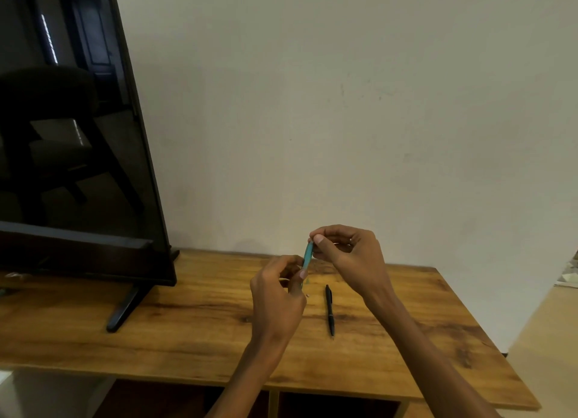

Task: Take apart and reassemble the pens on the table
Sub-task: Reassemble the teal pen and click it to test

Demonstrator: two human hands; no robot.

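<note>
A teal pen (308,255) is held upright above the wooden counter (187,330), caught between both hands – the right hand (347,255) pinches its top end with thumb and fingertips, the left hand (278,295) grips its lower end with fingers curled round it. Just beside them a black pen (329,309) lies flat on the counter, apart from both hands. Well to the left stands a dark screen (78,136) on its foot, against a pale wall (344,105).

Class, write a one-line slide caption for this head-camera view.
Both hands hold a teal pen upright above the wooden table; a black pen lies alongside.
</note>
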